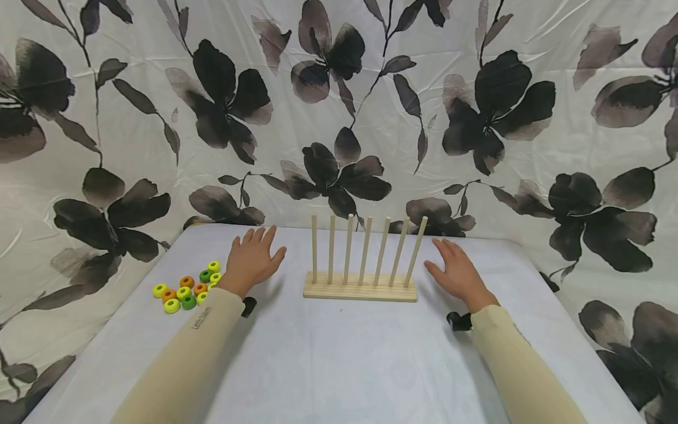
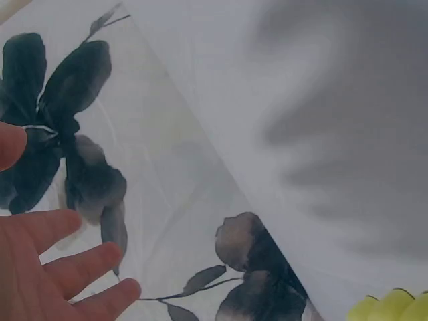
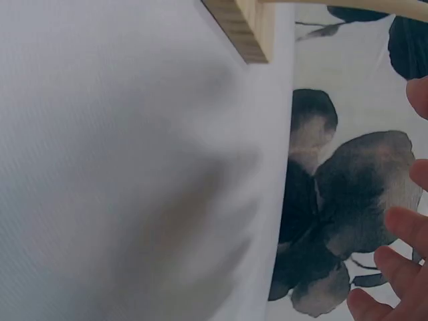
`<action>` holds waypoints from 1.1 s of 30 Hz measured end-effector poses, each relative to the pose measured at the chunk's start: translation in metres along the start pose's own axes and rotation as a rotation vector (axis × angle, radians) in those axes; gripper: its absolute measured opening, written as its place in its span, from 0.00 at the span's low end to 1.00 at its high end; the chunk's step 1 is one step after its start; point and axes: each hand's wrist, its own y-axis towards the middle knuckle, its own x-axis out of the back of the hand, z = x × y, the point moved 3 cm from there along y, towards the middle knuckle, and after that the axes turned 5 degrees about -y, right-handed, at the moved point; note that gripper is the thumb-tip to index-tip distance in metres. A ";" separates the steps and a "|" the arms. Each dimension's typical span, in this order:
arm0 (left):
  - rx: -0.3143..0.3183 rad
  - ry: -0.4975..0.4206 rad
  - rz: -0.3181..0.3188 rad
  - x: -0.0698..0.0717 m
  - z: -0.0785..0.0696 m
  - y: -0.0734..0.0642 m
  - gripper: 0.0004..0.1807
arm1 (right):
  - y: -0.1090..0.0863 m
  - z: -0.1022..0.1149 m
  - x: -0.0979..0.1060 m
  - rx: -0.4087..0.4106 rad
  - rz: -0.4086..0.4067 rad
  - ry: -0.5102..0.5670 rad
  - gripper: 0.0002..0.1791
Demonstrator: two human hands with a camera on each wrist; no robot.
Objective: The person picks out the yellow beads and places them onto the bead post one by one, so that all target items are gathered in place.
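Note:
A wooden peg rack (image 1: pixel 360 290) stands mid-table, with several thin upright pegs on a flat base and no rings on them. To its left my left hand (image 1: pixel 250 259) is held above the table with fingers spread, holding nothing. It is nearest to a group of yellow, green and orange rings (image 1: pixel 183 292), and my forearm hides part of that group. On the rack's other side hovers my right hand (image 1: pixel 455 272), its fingers loosely extended and holding nothing. The right wrist view shows one end of the rack base (image 3: pixel 244 30) and the fingers apart from it.
A white cloth covers the table (image 1: pixel 339 365). Behind it hangs a curtain (image 1: pixel 413 129) with dark flowers, close to the table's back edge. Black straps with small dark devices (image 1: pixel 458 321) sit at the wrists.

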 end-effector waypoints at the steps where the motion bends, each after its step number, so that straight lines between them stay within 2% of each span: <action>1: -0.004 0.002 -0.007 0.000 0.001 -0.002 0.39 | -0.001 0.001 -0.001 0.001 0.008 0.016 0.38; 6: -0.022 0.002 -0.040 0.001 0.006 -0.010 0.37 | -0.005 0.006 -0.005 -0.005 0.027 0.068 0.38; 15: 0.016 -0.004 -0.026 -0.003 0.016 -0.021 0.37 | -0.011 0.012 -0.017 -0.005 0.053 0.119 0.38; 24: 0.000 -0.033 -0.026 -0.006 0.032 -0.034 0.36 | -0.014 0.015 -0.029 -0.034 0.172 0.189 0.39; 29: 0.012 -0.057 -0.037 -0.009 0.039 -0.039 0.36 | -0.015 0.017 -0.031 -0.001 0.191 0.214 0.40; 33: 0.034 -0.070 -0.017 -0.011 0.046 -0.042 0.36 | -0.017 0.020 -0.033 0.024 0.200 0.225 0.40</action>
